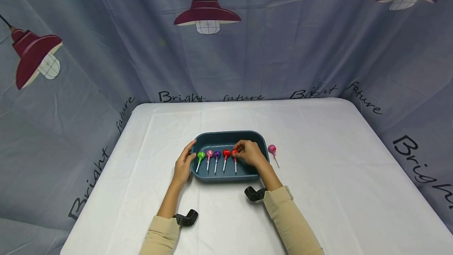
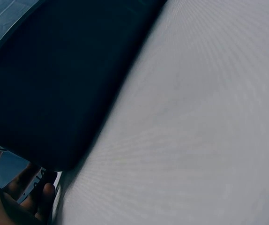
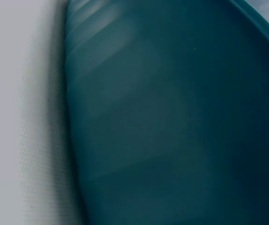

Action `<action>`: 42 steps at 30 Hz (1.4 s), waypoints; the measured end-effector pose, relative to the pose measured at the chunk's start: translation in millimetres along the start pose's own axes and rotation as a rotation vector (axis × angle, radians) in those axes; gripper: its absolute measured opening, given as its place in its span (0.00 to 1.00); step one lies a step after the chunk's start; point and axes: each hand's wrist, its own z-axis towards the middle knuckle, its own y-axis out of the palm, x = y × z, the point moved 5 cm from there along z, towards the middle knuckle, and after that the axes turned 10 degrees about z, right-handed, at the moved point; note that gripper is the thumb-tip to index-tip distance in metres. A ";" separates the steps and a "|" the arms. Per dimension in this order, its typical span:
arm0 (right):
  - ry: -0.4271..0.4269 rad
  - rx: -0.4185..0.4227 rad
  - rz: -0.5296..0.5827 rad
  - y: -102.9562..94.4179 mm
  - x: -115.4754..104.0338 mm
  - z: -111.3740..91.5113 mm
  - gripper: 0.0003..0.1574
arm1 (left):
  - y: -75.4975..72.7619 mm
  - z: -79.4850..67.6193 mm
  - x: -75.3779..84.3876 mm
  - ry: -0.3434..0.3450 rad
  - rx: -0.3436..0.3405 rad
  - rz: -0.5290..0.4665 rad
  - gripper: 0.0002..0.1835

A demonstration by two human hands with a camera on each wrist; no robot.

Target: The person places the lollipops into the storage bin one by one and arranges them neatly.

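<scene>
A dark teal tray [image 1: 230, 136] sits mid-table and holds a row of lollipops: green [image 1: 201, 156], pink [image 1: 209, 154], purple [image 1: 217, 154] and red [image 1: 226, 153]. My right hand [image 1: 237, 151] reaches in over the tray's right side. It pinches the head of another red lollipop [image 1: 235, 164] at the row's right end. My left hand [image 1: 189, 150] grips the tray's left rim, thumb over the edge. In the left wrist view its fingers [image 2: 17, 187] curl beside the tray's dark wall [image 2: 55, 84]. The right wrist view shows only the tray [image 3: 172, 117] and cloth.
One pink lollipop [image 1: 272, 149] lies on the white tablecloth [image 1: 336, 176] just right of the tray. A grey curtain printed with lamps hangs around the table's back and sides. Black camera mounts [image 1: 255, 194] sit at both wrists.
</scene>
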 end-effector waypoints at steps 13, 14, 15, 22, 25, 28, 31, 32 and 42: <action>0.001 -0.012 -0.022 1.0 -2.1 -1.2 0.07 | 0.2 -1.0 1.0 -0.012 -0.005 -0.005 0.23; -0.001 -0.011 -0.021 1.0 -1.9 -1.1 0.07 | 0.2 -1.0 1.2 -0.009 -0.006 -0.005 0.23; -0.004 -0.011 -0.020 1.0 -1.6 -0.8 0.07 | 0.2 -1.0 1.4 -0.008 -0.006 -0.003 0.23; -0.001 -0.004 -0.014 -1.0 -3.0 -1.5 0.07 | 0.3 -0.1 2.8 -0.008 -0.007 -0.005 0.23; 0.003 -0.003 -0.022 -0.9 -2.9 -2.7 0.07 | 0.7 -0.2 2.4 -0.012 -0.007 -0.003 0.23; 0.009 0.004 -0.024 -1.8 -3.4 -4.6 0.08 | 0.9 -0.6 1.9 -0.017 -0.006 0.005 0.23; 0.009 0.021 -0.029 -3.8 -4.1 -6.7 0.08 | 1.6 -0.5 1.8 -0.019 -0.006 0.006 0.23; 0.011 0.027 -0.032 -4.7 -4.3 -7.6 0.08 | 1.9 -0.5 1.9 -0.020 -0.007 0.005 0.23; -0.034 0.046 0.027 -16.2 -12.8 -17.7 0.12 | 0.4 -0.3 1.8 -0.026 0.004 0.015 0.23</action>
